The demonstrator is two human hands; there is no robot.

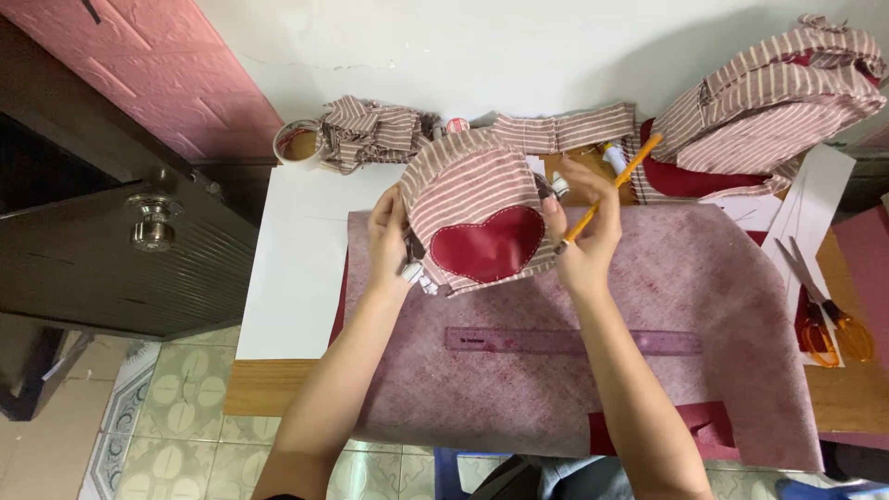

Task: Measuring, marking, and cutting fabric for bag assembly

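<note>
Both my hands hold up a striped pink-and-white fabric piece [463, 190] with a dark red heart patch [489, 245] stitched on its front. My left hand [389, 243] grips its left edge. My right hand [585, 243] grips its right edge and also holds an orange pencil [622, 181] that points up and to the right. The piece hangs just above a large pinkish-red felt sheet [667, 306] spread over the table.
A purple ruler [574, 342] lies on the felt. Orange-handled scissors [820, 310] rest at the right. Striped fabric piles [778, 97] sit at the back, with a tape roll [296, 143] back left. White paper [296, 268] covers the table's left; a dark door with a knob [153, 222] stands left.
</note>
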